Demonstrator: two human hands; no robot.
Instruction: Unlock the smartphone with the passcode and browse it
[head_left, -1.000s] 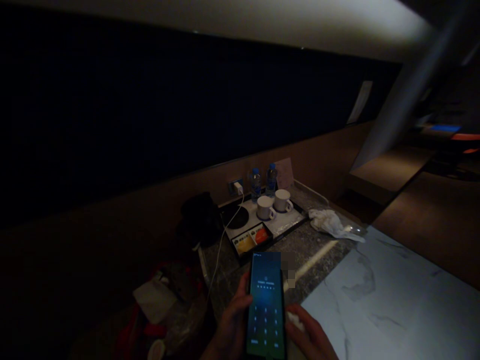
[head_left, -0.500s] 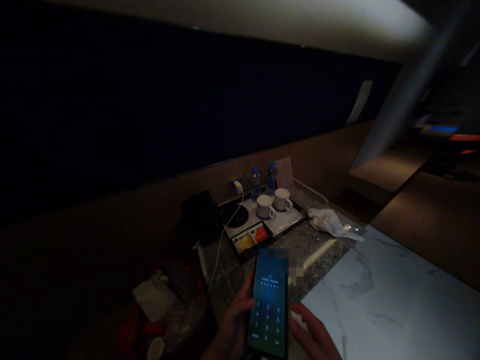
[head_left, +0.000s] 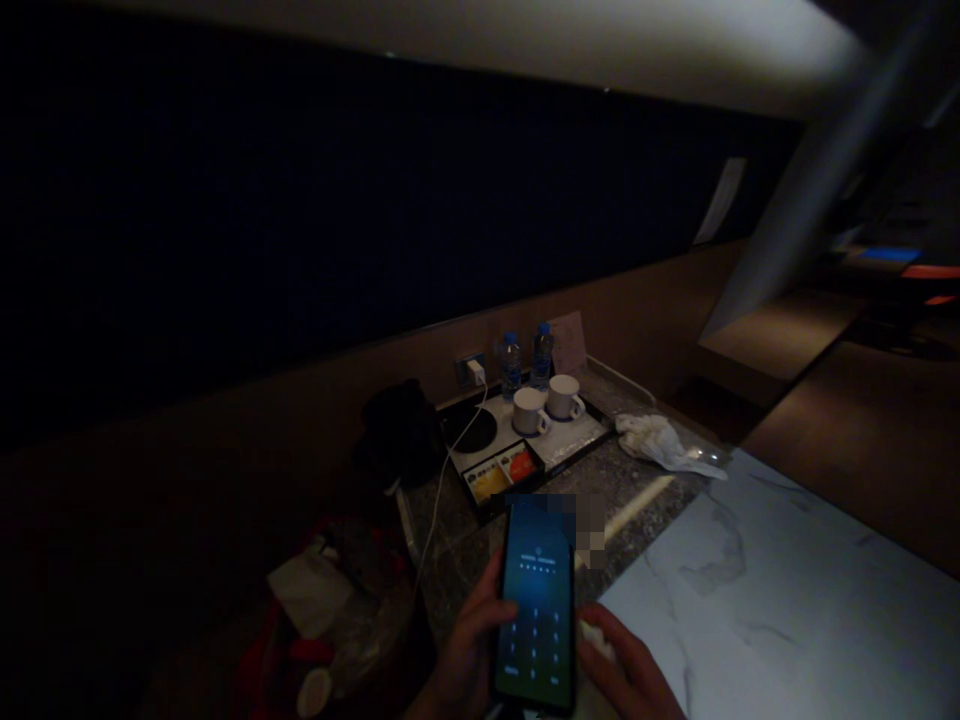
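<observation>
A smartphone with a lit passcode keypad is held upright at the bottom centre of the head view. My left hand grips its left edge, thumb resting on the side of the screen. Beside the phone's lower right edge is my right hand, curled around something small and white; whether it touches the phone is unclear. Both hands hover above a dark speckled counter.
On the counter stands a black tray with two white cups, two water bottles and sachets. A white charger cable runs from a wall socket. A crumpled cloth, a dark bag and a white marble surface lie around.
The phone has shifted slightly to the right and tilted a little. My hands stay on it in the same way.
</observation>
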